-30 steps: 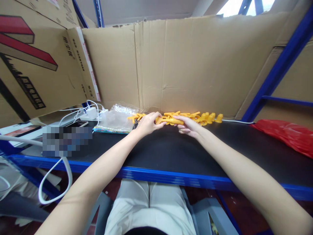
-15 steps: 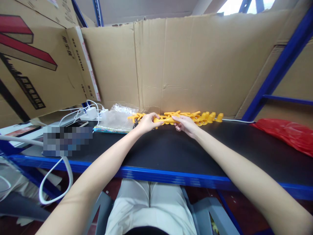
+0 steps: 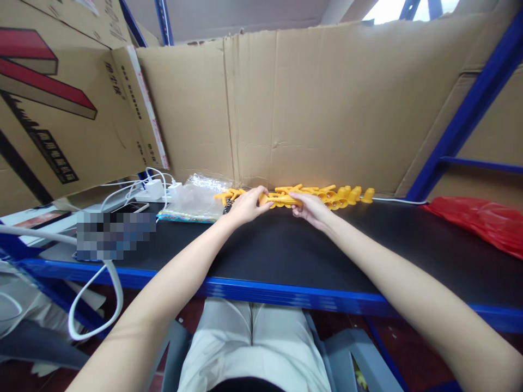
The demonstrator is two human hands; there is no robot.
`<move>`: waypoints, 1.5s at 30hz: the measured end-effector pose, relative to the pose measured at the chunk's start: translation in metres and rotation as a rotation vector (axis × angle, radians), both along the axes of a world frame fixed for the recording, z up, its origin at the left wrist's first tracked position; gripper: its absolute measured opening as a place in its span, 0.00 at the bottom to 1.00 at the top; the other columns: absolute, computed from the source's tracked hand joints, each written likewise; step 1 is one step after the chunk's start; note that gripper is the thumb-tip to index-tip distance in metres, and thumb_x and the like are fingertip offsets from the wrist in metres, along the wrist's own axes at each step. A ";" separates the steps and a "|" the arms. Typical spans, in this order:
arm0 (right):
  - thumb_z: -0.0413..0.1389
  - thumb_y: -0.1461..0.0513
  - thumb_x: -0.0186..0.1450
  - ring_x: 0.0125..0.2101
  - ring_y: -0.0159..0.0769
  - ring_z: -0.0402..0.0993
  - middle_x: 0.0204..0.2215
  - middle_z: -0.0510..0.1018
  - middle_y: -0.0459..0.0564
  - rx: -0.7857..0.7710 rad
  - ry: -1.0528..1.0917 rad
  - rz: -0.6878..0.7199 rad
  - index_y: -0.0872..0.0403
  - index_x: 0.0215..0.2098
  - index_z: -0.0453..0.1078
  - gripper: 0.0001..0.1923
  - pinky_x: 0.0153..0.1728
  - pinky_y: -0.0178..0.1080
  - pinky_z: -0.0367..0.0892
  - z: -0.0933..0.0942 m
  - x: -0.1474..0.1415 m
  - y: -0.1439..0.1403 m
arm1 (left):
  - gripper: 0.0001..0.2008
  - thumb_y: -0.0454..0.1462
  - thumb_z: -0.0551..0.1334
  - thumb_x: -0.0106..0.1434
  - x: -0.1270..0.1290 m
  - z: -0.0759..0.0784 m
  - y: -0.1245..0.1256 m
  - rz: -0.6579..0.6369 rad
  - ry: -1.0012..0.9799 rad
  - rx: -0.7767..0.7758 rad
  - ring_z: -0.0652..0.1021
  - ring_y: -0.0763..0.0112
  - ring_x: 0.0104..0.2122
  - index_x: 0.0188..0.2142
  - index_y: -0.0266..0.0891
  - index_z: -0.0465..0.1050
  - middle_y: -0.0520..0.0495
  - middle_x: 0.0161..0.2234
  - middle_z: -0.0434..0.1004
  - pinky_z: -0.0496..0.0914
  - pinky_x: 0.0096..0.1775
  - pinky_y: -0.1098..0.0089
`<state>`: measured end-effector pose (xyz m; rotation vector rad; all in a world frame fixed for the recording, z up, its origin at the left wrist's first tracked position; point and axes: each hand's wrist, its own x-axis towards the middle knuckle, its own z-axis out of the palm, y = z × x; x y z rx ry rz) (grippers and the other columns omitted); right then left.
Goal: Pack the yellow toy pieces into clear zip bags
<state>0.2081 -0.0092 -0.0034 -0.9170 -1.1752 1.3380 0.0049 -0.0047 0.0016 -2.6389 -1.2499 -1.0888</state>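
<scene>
My left hand (image 3: 250, 205) is closed, its thumb and fingers pinching one end of a long yellow plastic piece (image 3: 283, 200). The other end of that piece is in the closed fingers of my right hand (image 3: 312, 210). It lies roughly level between the two hands, just above the table; its exact kind is hard to make out. Behind it, along the cardboard, yellow stick-like parts (image 3: 322, 188) and several yellow cup-shaped parts (image 3: 354, 194) are lined up. A small dark chain-like bunch (image 3: 227, 204) lies beside my left wrist.
A clear plastic bag (image 3: 192, 190) lies left of the yellow parts, near white chargers (image 3: 154, 189) with cables. Red plastic (image 3: 478, 220) lies at the right. A cardboard wall (image 3: 327, 109) stands behind the black tabletop (image 3: 281, 250), which has a blue front edge (image 3: 286, 292).
The held yellow piece now shows more of its length between my hands and lies more level. My right hand's fingers have shifted slightly on it. The camera view has moved a little.
</scene>
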 end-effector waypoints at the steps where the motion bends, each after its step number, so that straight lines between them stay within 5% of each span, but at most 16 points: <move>1: 0.56 0.62 0.57 0.15 0.25 0.61 0.16 0.67 0.44 -0.013 0.027 -0.011 0.57 0.29 0.66 0.05 0.16 0.30 0.59 0.001 0.002 0.001 | 0.19 0.47 0.55 0.59 -0.001 0.000 0.000 -0.025 0.009 0.014 0.72 0.69 0.34 0.48 0.43 0.62 0.46 0.38 0.71 0.64 0.35 0.69; 5: 0.51 0.59 0.61 0.16 0.26 0.63 0.16 0.66 0.44 -0.087 0.144 -0.162 0.55 0.28 0.63 0.08 0.20 0.32 0.64 0.008 0.017 0.005 | 0.29 0.48 0.51 0.61 -0.009 -0.002 0.003 -0.049 0.068 -0.033 0.71 0.64 0.43 0.59 0.45 0.47 0.42 0.49 0.65 0.66 0.40 0.65; 9: 0.50 0.58 0.61 0.19 0.29 0.66 0.19 0.67 0.45 -0.088 0.103 -0.338 0.53 0.28 0.60 0.07 0.25 0.35 0.68 0.014 0.037 0.012 | 0.27 0.46 0.53 0.60 -0.019 -0.008 0.013 -0.054 0.163 -0.076 0.69 0.62 0.47 0.57 0.41 0.53 0.41 0.51 0.65 0.65 0.44 0.65; 13: 0.53 0.59 0.58 0.25 0.34 0.71 0.25 0.71 0.48 0.106 -0.120 -0.514 0.51 0.30 0.60 0.06 0.30 0.39 0.68 0.013 0.047 0.024 | 0.27 0.43 0.54 0.59 -0.023 -0.013 0.020 -0.061 0.197 -0.080 0.69 0.63 0.47 0.56 0.37 0.55 0.39 0.50 0.66 0.65 0.45 0.66; 20: 0.49 0.55 0.61 0.35 0.40 0.71 0.38 0.73 0.54 0.633 -0.874 -0.630 0.53 0.48 0.57 0.19 0.36 0.41 0.62 0.013 0.035 0.034 | 0.27 0.43 0.55 0.59 -0.023 -0.016 0.023 -0.067 0.229 -0.107 0.72 0.63 0.43 0.56 0.35 0.56 0.38 0.45 0.69 0.66 0.43 0.65; 26: 0.40 0.69 0.62 0.37 0.42 0.67 0.38 0.73 0.59 1.082 -1.794 -0.350 0.61 0.47 0.62 0.17 0.42 0.44 0.52 0.014 0.016 0.040 | 0.27 0.43 0.55 0.59 -0.022 -0.019 0.025 -0.063 0.240 -0.139 0.73 0.64 0.42 0.56 0.34 0.56 0.38 0.46 0.69 0.66 0.43 0.66; 34: 0.38 0.69 0.63 0.39 0.44 0.66 0.40 0.73 0.61 0.868 -1.987 -0.481 0.61 0.51 0.60 0.20 0.49 0.53 0.43 -0.008 0.001 0.059 | 0.27 0.43 0.55 0.59 -0.020 -0.017 0.022 -0.056 0.261 -0.161 0.73 0.64 0.41 0.56 0.34 0.57 0.39 0.44 0.71 0.66 0.42 0.66; 45: 0.44 0.68 0.60 0.43 0.45 0.67 0.44 0.72 0.60 0.602 -1.949 -0.319 0.57 0.55 0.57 0.24 0.50 0.58 0.42 -0.003 -0.007 0.064 | 0.25 0.43 0.55 0.58 -0.017 -0.015 0.018 -0.053 0.288 -0.181 0.73 0.65 0.38 0.53 0.33 0.60 0.40 0.41 0.71 0.66 0.40 0.68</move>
